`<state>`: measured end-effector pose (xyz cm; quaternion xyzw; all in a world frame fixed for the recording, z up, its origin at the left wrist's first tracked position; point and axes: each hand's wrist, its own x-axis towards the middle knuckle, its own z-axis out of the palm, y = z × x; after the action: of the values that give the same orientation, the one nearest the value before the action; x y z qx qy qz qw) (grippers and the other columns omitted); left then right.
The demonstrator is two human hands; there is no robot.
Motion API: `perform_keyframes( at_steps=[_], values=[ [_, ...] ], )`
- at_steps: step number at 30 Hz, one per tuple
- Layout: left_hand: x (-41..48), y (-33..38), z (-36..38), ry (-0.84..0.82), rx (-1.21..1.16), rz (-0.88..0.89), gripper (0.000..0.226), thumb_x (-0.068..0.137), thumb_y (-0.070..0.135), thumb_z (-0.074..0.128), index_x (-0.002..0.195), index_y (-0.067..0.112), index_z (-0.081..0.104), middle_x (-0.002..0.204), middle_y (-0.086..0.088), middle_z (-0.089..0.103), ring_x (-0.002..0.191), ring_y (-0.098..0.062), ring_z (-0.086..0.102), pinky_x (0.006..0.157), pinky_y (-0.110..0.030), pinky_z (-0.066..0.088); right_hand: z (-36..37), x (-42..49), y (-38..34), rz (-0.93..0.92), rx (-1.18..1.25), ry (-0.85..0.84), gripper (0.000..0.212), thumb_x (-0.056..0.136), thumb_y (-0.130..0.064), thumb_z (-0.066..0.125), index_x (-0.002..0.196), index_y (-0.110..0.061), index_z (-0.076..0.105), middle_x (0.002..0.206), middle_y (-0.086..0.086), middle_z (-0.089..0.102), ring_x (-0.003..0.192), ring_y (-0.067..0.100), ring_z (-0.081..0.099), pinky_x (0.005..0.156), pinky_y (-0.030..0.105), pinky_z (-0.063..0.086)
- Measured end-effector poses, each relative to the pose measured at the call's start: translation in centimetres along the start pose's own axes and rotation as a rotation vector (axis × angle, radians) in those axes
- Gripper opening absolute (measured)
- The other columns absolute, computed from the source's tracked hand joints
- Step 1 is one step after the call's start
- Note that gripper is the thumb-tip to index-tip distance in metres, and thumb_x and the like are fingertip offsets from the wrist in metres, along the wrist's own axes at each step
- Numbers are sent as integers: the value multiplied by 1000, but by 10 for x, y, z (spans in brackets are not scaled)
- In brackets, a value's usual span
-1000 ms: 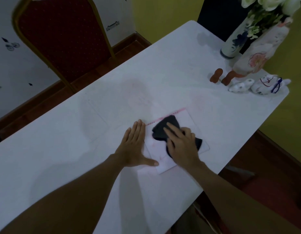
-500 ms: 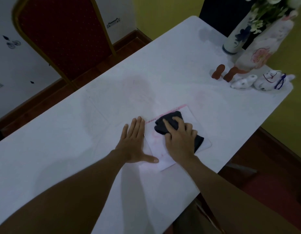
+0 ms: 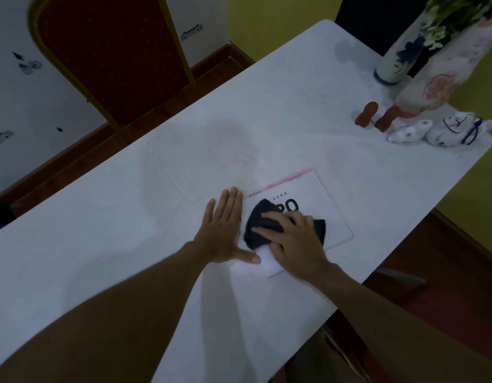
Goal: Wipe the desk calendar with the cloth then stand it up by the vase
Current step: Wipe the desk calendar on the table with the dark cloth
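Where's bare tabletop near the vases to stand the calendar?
Bare table lies between the calendar and the brown figurines, left of the blue-patterned vase. Crowded: the far right corner, with the floral vase and white ornaments.

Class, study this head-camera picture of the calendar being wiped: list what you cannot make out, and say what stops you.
1. Desk calendar, head view: the large print is partly covered by the cloth and the right hand.
2. Its small pink lettering along the top edge: too small to read.
3. Vase and its flowers: cut off by the top edge.
4. Chair: its top is cut off, its seat hidden by the table.
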<state>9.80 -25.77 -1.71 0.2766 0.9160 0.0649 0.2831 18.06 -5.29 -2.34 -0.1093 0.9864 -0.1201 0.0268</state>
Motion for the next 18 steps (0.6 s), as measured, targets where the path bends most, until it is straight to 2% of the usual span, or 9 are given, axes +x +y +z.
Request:
perform_keyframes(
  at_steps=[2,5,6,10,11,12,15,16,18],
  values=[
    [0,-1,1,-3,-14,-5,158,49,104,44,152,14,-36,153,-1,-50,140,-19,-48,120,-47,-22,-5,-1,11,59,10,20,45,87,-28,43,123,-46,61,142,-12,51,108,26,49,83,39,32],
    [1,0,0,-5,0,-9,158,49,104,44,152,14,-35,154,-2,-48,140,-19,-49,120,-47,-23,-9,20,-10,350,69,65,46,85,-27,45,124,-44,64,142,-6,54,108,29,49,82,42,37],
    [1,0,0,-6,9,-10,158,49,104,43,152,13,-34,154,-3,-48,139,-21,-49,119,-47,-22,-7,22,-19,325,64,64,46,86,-27,48,126,-44,63,143,-5,53,109,29,49,84,42,38],
    [2,0,-1,-28,31,-8,157,49,104,43,148,14,-40,156,-7,-45,141,-25,-46,118,-48,-22,-6,-13,-1,-92,95,-15,46,89,-29,51,130,-47,59,144,-12,51,108,22,47,87,39,32],
    [2,-1,-1,-28,23,-8,157,48,104,42,147,15,-41,155,-6,-46,141,-24,-47,118,-48,-23,-8,-19,10,-111,98,3,47,87,-28,52,129,-48,60,143,-13,52,108,22,47,86,38,31],
    [2,-1,-1,-30,12,-8,158,47,105,41,148,15,-40,155,-5,-47,140,-22,-49,118,-47,-24,-10,-20,20,-65,108,26,47,85,-28,53,127,-48,62,142,-13,54,107,23,47,85,36,30],
    [3,-1,-1,-39,0,-12,161,43,108,38,150,14,-38,157,-4,-47,139,-20,-50,119,-48,-23,-11,-6,21,269,175,114,45,85,-30,50,124,-45,67,137,-9,58,103,26,48,81,35,30],
    [3,-1,-1,-41,4,-14,161,43,107,39,150,14,-38,157,-5,-46,140,-20,-49,119,-48,-23,-8,-5,13,305,164,137,45,86,-31,50,125,-44,66,136,-8,58,103,26,47,81,35,30],
    [3,0,-2,-46,9,-18,162,45,106,43,150,13,-38,158,-6,-45,140,-21,-48,119,-49,-23,-2,-16,2,181,144,96,45,88,-33,51,129,-44,62,139,-9,55,105,25,46,82,32,25]
  ],
)
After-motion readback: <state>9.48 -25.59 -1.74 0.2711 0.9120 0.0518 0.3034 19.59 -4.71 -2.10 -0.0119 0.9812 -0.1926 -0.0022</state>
